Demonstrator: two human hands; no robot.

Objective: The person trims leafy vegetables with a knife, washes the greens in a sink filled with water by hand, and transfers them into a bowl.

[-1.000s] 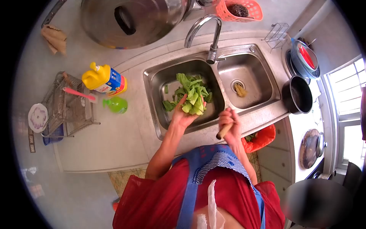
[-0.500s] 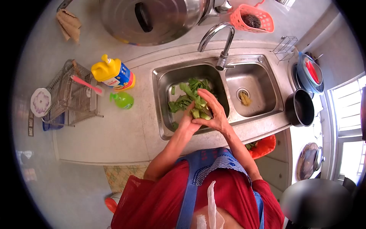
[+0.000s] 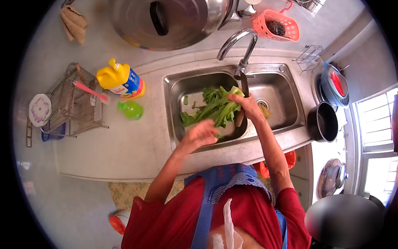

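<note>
Hands parted since before; right hand [image 3: 248, 107] lifts greens [image 3: 215, 108] higher.

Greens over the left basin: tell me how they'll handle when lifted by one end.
Probably floppy: the greens trail from the right hand toward the left hand. Likely light. Loose leaves may drop; bits already lie in the sink.

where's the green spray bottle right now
In the head view the green spray bottle lies on the counter left of the sink's left basin, just below the yellow-capped detergent bottle and right of the wire dish rack.
</note>
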